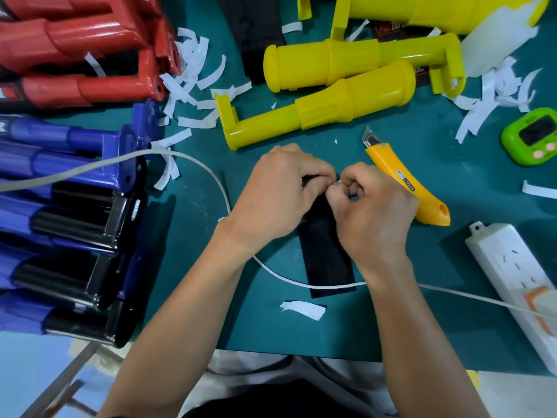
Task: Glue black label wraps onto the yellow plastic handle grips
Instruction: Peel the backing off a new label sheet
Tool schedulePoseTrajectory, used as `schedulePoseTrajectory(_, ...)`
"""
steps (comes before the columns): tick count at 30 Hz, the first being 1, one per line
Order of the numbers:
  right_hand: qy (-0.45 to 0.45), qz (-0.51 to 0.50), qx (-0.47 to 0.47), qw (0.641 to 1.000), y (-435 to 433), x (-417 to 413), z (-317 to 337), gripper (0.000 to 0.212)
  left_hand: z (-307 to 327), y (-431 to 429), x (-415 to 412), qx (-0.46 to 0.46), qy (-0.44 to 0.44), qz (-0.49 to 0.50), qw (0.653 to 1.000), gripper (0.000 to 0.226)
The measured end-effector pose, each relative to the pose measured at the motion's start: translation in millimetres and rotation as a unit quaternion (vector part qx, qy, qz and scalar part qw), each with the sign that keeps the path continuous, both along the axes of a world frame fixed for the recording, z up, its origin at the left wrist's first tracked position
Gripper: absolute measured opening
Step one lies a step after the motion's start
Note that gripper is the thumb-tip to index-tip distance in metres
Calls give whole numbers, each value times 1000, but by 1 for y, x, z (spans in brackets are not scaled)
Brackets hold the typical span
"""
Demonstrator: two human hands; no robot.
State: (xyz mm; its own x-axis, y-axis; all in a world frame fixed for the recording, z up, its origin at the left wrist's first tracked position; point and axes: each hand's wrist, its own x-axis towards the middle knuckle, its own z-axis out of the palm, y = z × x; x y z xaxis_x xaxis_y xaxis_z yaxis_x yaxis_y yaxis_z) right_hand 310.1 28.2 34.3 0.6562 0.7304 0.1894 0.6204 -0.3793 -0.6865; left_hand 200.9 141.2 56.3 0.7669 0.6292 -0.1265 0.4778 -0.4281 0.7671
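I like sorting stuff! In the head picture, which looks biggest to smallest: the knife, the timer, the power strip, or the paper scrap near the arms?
1. Power strip, though it is nearer the camera and the edge cuts it off.
2. Knife.
3. Timer, also partly cut off.
4. Paper scrap.

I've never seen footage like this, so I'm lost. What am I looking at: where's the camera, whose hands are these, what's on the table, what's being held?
No machine: a person works bare-handed. The one picture comes from a camera on their head, looking down. The left hand and right hand both pinch the far end of a black label wrap lying on the green mat. Around it lie yellow handle grips, red grips, blue grips, a utility knife, white paper strips, a green timer, a power strip and a white cable.
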Motion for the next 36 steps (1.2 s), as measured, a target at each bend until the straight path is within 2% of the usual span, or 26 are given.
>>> schedulePoseTrajectory(4, -82, 25, -39, 996, -1, -3, 2, 28, -3, -3, 3, 34, 10, -14, 999, 10)
schedulePoseTrajectory(8, -114, 17, -57, 992, -1, 0, 6, 29, -3, -1, 3, 52, 28, -22, 998, 10)
schedulePoseTrajectory(12, -30, -27, -57, 998, -4, 5, 1, 19, -1, 3, 0, 46, 30, 11, 998, 10)
schedulePoseTrajectory(18, 46, -7, 7, 999, -2, 0, 1, 11, 1, 6, 2, 17, 59, 27, 998, 13)
schedulePoseTrajectory(21, 76, 7, 9, 997, -2, 0, -1, 7, 3, 5, 2, 24, 56, 25, 998, 13)
schedulePoseTrajectory(27, 78, 18, 17, 997, -1, 2, -3, 15, 3, 6, 1, 29, 31, -7, 999, 9)
schedulePoseTrajectory(32, 19, 40, 4, 999, 0, 4, 0, 15, 0, 4, 1, 19, 41, -35, 998, 11)
schedulePoseTrajectory(36, 10, 29, -4, 1000, -1, 2, -3, 16, -1, 4, 2, 5, 50, -25, 998, 13)
